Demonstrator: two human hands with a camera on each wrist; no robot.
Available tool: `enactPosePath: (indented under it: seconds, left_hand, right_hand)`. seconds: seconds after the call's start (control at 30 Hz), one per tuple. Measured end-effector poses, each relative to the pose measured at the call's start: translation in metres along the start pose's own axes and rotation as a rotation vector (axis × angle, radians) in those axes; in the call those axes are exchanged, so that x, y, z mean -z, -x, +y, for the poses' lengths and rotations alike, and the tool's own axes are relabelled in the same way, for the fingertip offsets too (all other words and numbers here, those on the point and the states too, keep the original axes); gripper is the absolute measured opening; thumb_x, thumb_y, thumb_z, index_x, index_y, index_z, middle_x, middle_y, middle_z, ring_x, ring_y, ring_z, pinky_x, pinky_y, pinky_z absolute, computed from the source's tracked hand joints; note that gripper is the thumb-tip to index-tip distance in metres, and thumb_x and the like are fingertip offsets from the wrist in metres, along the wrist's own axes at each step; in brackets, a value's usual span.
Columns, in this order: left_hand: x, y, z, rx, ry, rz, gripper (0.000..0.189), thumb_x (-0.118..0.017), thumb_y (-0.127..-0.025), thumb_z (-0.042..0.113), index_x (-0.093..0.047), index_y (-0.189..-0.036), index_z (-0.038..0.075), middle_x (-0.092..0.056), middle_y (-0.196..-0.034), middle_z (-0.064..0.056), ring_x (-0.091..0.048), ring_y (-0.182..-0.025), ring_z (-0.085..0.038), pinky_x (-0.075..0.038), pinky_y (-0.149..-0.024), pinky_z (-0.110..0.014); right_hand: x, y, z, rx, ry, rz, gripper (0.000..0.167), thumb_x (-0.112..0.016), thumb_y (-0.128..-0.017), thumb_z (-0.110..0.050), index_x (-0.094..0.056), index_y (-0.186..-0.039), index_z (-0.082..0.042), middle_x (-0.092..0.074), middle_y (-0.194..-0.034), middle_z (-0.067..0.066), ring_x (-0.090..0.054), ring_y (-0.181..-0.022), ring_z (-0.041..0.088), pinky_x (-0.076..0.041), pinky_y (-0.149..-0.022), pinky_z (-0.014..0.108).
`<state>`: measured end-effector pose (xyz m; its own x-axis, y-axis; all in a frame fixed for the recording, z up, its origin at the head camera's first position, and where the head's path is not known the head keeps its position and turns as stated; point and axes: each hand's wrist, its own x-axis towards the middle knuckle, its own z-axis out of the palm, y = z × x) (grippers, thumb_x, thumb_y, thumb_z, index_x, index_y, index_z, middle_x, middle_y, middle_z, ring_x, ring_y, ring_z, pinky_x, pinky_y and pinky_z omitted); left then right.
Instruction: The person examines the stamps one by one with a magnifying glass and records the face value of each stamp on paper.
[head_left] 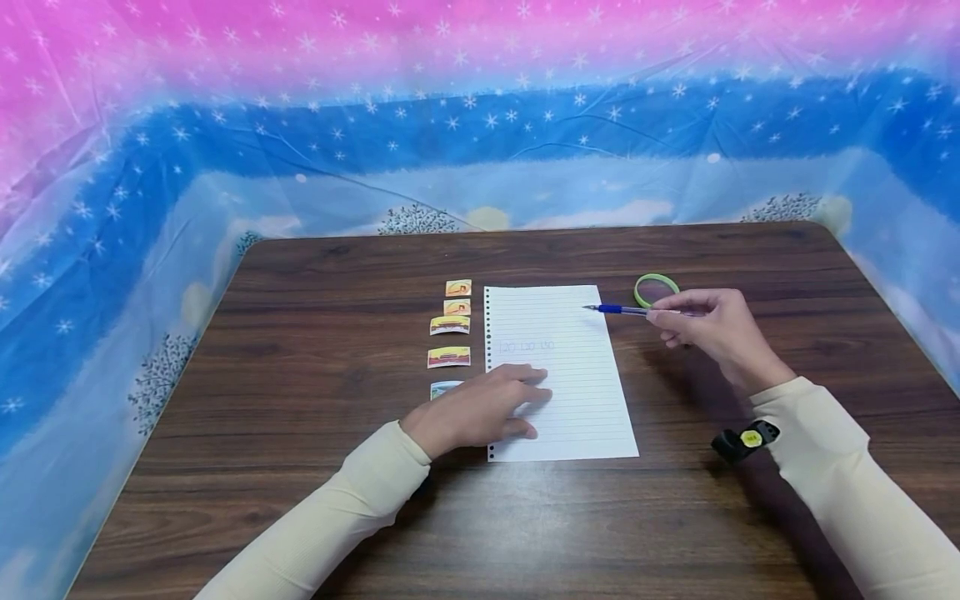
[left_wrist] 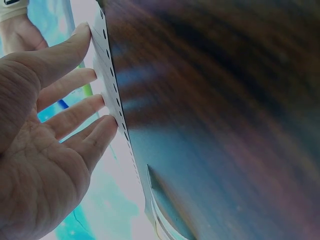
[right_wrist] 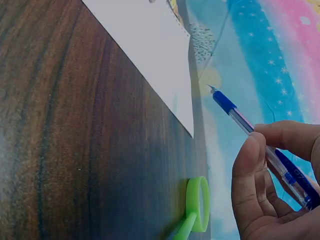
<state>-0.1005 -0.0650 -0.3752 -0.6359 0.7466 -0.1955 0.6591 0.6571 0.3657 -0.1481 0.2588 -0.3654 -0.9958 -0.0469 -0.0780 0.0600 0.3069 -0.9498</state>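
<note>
A sheet of lined paper (head_left: pixel 577 417) with punched holes down its left edge lies on the table, a faint line of handwritten digits (head_left: pixel 527 346) on it. My left hand (head_left: pixel 487 404) rests on the sheet's left side with fingers spread. Between thumb and fingertips, my right hand (head_left: pixel 708 329) pinches a clear pen with a blue grip (head_left: pixel 609 308). The pen's bare tip points left, over the upper right of the sheet. In the right wrist view the pen (right_wrist: pixel 223 101) is held above the table.
Left of the paper, several small stamp-like printed pieces (head_left: pixel 448 357) form a column; the lowest (head_left: pixel 444 388) is partly hidden by the left hand. A green-rimmed magnifying glass (head_left: pixel 636 292) lies beyond the right hand, its handle (right_wrist: pixel 186 227) showing in the right wrist view. Patterned cloth (head_left: pixel 480 125) surrounds the table.
</note>
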Motion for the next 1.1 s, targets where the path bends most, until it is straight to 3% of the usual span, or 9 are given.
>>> enactPosePath:
  seconds: [0.37,1.1]
  left_hand:
    - [-0.001,0.000,0.000,-0.009,0.008,0.003,0.055,-0.076,-0.093,0.028,-0.060,-0.142,0.010,-0.046,-0.155,-0.010,-0.036,-0.147,-0.023,-0.033,-0.117,-0.035]
    - [0.001,0.000,0.000,-0.014,-0.004,0.001,0.055,-0.076,-0.093,0.029,-0.060,-0.142,0.010,-0.046,-0.155,-0.010,-0.038,-0.146,-0.024,-0.034,-0.116,-0.035]
  right_hand:
    - [0.003,0.000,-0.004,0.007,-0.006,-0.007,0.032,-0.083,-0.087,-0.023,-0.078,-0.109,0.000,-0.076,-0.084,0.002,-0.070,-0.071,0.023,-0.057,-0.064,0.035]
    - [0.002,0.001,-0.014,-0.044,0.003,-0.027,0.032,-0.085,-0.085,-0.025,-0.079,-0.109,-0.005,-0.076,-0.091,0.000,-0.066,-0.076,0.023,-0.056,-0.069,0.036]
